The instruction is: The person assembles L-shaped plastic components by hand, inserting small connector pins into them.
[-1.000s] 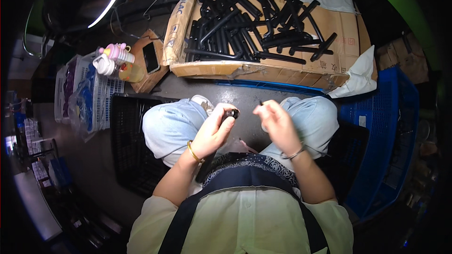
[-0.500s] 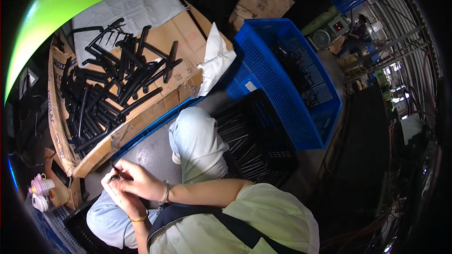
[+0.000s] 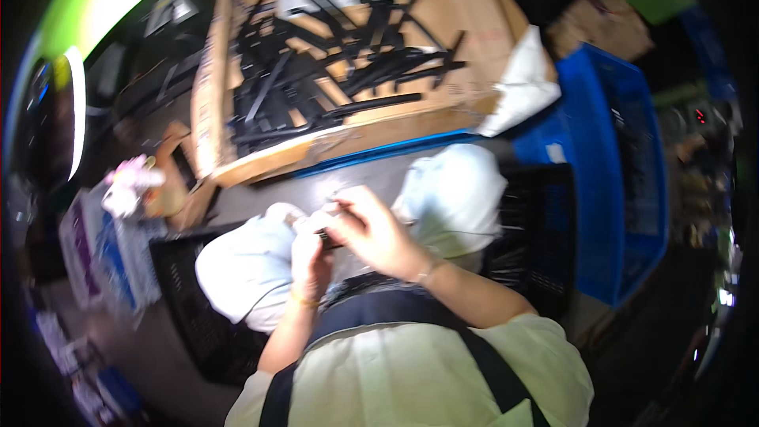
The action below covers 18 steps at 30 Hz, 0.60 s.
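Note:
My left hand and my right hand are together above my lap, between my knees. A small black piece shows between them, blurred and mostly covered by the fingers, so its exact kind is hidden. My left fingers are closed round it from below. The bent fingers of my right hand pinch at it from above. Beyond my knees, a cardboard box with low sides holds a heap of black plastic bars, some of them bent at the ends.
To the right stands a blue perforated crate with dark contents. A black crate with dark pieces is beside my right knee, another black crate by my left. White wrapping lies over the box's right corner. Pink-and-white items stand left.
The view has swung left, so the box and crates appear farther right. My hands stay together round the small black piece, now nearer the middle of my lap.

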Each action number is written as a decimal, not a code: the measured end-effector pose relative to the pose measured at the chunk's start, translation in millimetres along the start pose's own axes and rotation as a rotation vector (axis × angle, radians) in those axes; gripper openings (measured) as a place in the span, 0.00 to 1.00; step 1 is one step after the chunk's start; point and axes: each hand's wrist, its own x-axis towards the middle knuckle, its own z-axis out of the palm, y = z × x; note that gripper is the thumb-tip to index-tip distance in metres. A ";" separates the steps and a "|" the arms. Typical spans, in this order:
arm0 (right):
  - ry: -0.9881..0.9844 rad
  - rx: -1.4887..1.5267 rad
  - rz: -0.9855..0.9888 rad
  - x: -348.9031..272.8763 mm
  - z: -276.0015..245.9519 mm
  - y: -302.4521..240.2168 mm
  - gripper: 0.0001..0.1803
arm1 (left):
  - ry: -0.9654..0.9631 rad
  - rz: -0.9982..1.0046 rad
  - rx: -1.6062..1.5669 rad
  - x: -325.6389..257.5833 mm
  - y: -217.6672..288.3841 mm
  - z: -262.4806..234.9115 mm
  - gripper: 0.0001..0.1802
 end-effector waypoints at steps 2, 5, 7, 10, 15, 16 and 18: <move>-0.069 0.163 0.343 -7.8 -46.1 -39.7 0.13 | -0.241 0.133 0.019 20.6 -20.0 26.8 0.18; -0.226 -0.127 0.528 -17.8 -72.4 -61.7 0.13 | -0.347 0.192 0.011 32.0 -38.7 43.5 0.16; -0.248 -0.196 0.471 -20.8 -76.4 -67.2 0.14 | -0.377 0.258 0.091 38.2 -46.6 51.1 0.17; -0.263 -0.281 0.387 -21.4 -76.2 -73.3 0.13 | -0.392 0.306 0.181 40.5 -49.0 57.3 0.18; -0.269 -0.331 0.271 -20.4 -77.4 -72.3 0.15 | -0.390 0.373 0.259 42.7 -49.6 59.7 0.21; -0.268 -0.331 0.271 -20.7 -77.8 -72.1 0.15 | -0.381 0.366 0.270 42.0 -47.8 62.5 0.23; -0.269 -0.306 0.292 -21.3 -78.1 -71.8 0.15 | -0.371 0.359 0.282 42.2 -47.0 63.2 0.24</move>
